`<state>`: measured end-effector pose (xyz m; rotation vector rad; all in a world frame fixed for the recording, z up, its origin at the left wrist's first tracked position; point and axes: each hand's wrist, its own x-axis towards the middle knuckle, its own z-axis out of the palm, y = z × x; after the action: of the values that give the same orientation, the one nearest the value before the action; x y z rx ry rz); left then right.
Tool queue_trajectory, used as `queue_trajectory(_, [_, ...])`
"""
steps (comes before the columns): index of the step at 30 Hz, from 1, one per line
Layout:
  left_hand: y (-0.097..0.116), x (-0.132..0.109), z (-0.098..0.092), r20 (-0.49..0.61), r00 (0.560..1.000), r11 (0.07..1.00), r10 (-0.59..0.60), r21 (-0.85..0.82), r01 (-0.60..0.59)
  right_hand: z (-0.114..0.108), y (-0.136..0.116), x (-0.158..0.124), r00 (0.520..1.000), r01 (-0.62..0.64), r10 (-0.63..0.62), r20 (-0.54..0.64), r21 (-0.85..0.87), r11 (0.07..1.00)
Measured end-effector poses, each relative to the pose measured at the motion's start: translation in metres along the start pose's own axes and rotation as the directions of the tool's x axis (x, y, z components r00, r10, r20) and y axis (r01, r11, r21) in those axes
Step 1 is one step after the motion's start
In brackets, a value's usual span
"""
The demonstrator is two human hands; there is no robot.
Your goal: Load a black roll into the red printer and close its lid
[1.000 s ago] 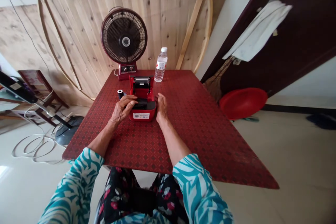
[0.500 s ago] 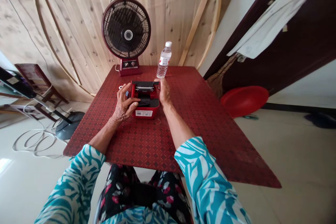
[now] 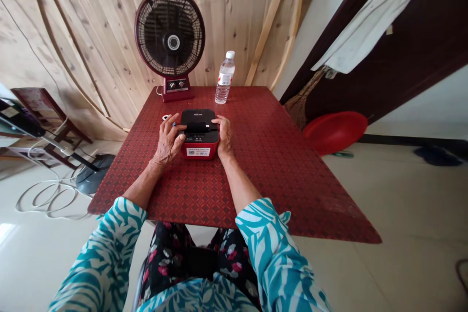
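A red-and-black thermal printer (image 3: 200, 144) sits near the middle of the table, its black lid down and a white label on its front. My left hand (image 3: 168, 139) presses on the lid's left side, fingertips on a dark strip across the top. My right hand (image 3: 224, 135) holds the printer's right edge. Left of the printer, a small roll with a white core (image 3: 165, 117) lies on the table, close to my left fingers. The printer's inside is hidden by the lid.
The red patterned table (image 3: 278, 180) holds a plastic water bottle (image 3: 224, 78) and a dark red desk fan (image 3: 169, 34) at its far edge. A red basin (image 3: 334, 132) and a broom (image 3: 300, 105) stand at the right. Cables (image 3: 47, 200) lie on the floor at the left.
The printer's lid, open before, is now shut. Both hands have moved onto the printer, and the small roll is partly out of sight behind my left hand.
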<state>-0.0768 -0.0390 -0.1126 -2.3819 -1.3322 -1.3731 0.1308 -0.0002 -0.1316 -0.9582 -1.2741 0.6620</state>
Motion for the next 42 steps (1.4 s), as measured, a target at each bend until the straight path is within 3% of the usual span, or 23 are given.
queue_trajectory(6, [0.006, -0.002, -0.003, 0.015, 1.000, 0.998, -0.019, -0.060, 0.020, -0.002, 0.000, 0.000, 1.000, -0.017, 0.017, 0.007, 0.010, 1.000])
queue_trajectory(9, [0.008, -0.006, -0.005, -0.054, 0.993, 0.981, -0.103, -0.170, 0.093, -0.003, 0.001, -0.003, 0.999, -0.020, 0.019, 0.026, 0.044, 0.999])
queue_trajectory(11, [0.010, -0.007, -0.007, -0.132, 0.952, 0.925, -0.275, -0.306, 0.225, -0.001, 0.006, -0.008, 0.996, -0.082, 0.084, -0.012, 0.128, 0.988])
queue_trajectory(13, [0.013, -0.006, -0.009, -0.137, 0.870, 0.800, -0.473, -0.480, 0.360, 0.001, 0.013, -0.013, 0.969, -0.196, 0.226, -0.095, 0.255, 0.947])
queue_trajectory(16, [0.019, -0.002, -0.011, 0.048, 0.786, 0.576, -0.616, -0.653, 0.492, 0.004, 0.023, -0.020, 0.910, -0.310, 0.386, -0.151, 0.369, 0.876])
queue_trajectory(19, [0.025, 0.003, -0.012, 0.220, 0.737, 0.428, -0.640, -0.694, 0.579, 0.006, 0.022, -0.024, 0.928, -0.295, 0.353, -0.124, 0.336, 0.895])
queue_trajectory(28, [0.021, 0.014, -0.006, 0.380, 0.645, 0.203, -0.664, -0.738, 0.644, 0.005, 0.018, -0.024, 0.954, -0.251, 0.275, -0.121, 0.182, 0.951])
queue_trajectory(32, [0.018, 0.017, -0.009, 0.458, 0.615, 0.128, -0.642, -0.727, 0.675, 0.006, 0.022, -0.023, 0.944, -0.275, 0.307, -0.120, 0.228, 0.934])
queue_trajectory(37, [0.012, 0.019, -0.010, 0.506, 0.612, 0.097, -0.608, -0.718, 0.690, 0.006, 0.021, -0.023, 0.947, -0.284, 0.310, -0.089, 0.222, 0.933])
queue_trajectory(42, [0.008, 0.020, -0.009, 0.559, 0.559, 0.012, -0.612, -0.701, 0.713, 0.006, 0.025, -0.023, 0.944, -0.288, 0.314, -0.102, 0.212, 0.934])
